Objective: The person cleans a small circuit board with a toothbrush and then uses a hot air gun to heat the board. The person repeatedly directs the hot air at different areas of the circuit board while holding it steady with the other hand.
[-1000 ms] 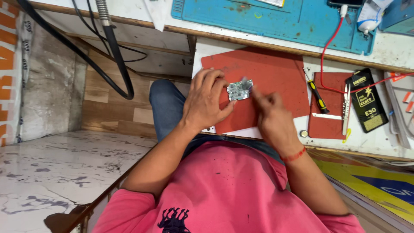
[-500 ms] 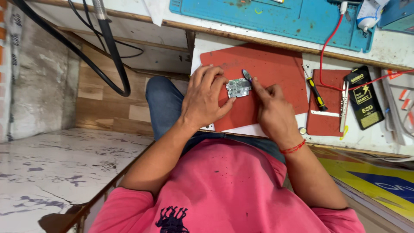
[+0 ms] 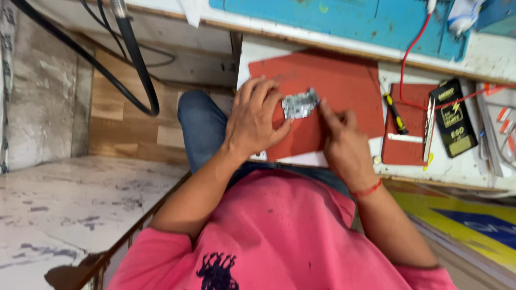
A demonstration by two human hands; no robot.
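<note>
A small silvery circuit board (image 3: 300,103) is held over the red work mat (image 3: 344,75) by the fingers of my left hand (image 3: 255,118), which grips it from the left side. My right hand (image 3: 344,145) rests on the mat just right of the board, fingers curled, with the index fingertip touching the board's right edge. Whether something thin sits in that hand is hidden by the fingers. Both forearms reach out from my pink shirt at the bottom of the view.
A yellow-and-black screwdriver (image 3: 395,114), a smaller red mat (image 3: 411,145) and a black-and-yellow box (image 3: 452,118) lie right of the hands. A red wire (image 3: 409,59) runs up to a blue mat (image 3: 349,19). Black cables (image 3: 137,64) hang at left.
The board has stayed in my left hand. A thin dark tool tip seen above the board half a second ago no longer shows; my right index finger now touches the board's edge.
</note>
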